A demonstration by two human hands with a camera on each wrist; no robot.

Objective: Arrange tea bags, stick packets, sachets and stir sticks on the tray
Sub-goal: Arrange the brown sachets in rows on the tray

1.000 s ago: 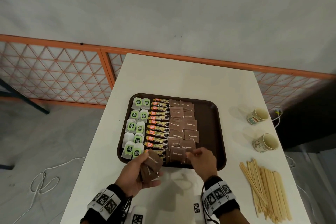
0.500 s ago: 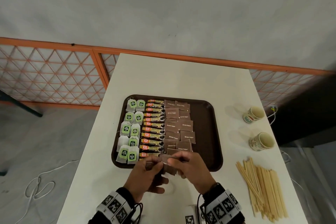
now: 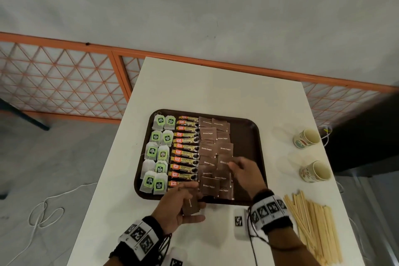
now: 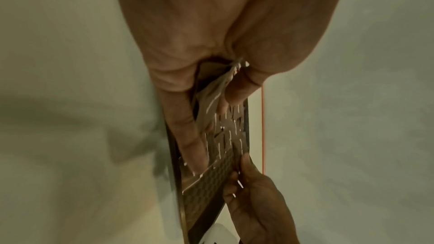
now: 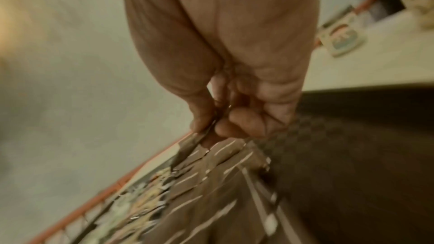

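A dark brown tray (image 3: 248, 136) lies on the white table. It carries green-labelled tea bags (image 3: 156, 153) on the left, stick packets (image 3: 185, 153) in the middle and brown sugar sachets (image 3: 213, 149) beside them. My right hand (image 3: 241, 168) pinches one brown sachet (image 3: 223, 163) over the sachet rows; the right wrist view shows that sachet (image 5: 195, 144) edge-on between thumb and finger. At the tray's near edge my left hand (image 3: 183, 203) grips a small stack of brown sachets (image 3: 191, 205), which sits in the palm (image 4: 211, 92) in the left wrist view. Wooden stir sticks (image 3: 313, 227) lie on the table at the near right.
Two paper cups (image 3: 306, 138) (image 3: 316, 172) lie on their sides at the table's right edge. An orange lattice railing (image 3: 64, 84) runs behind the table. White cables (image 3: 43, 211) lie on the floor to the left. The tray's right strip is bare.
My right hand took a sachet from the left hand's stack and carried it forward over the tray. The left hand stayed at the tray's near edge.
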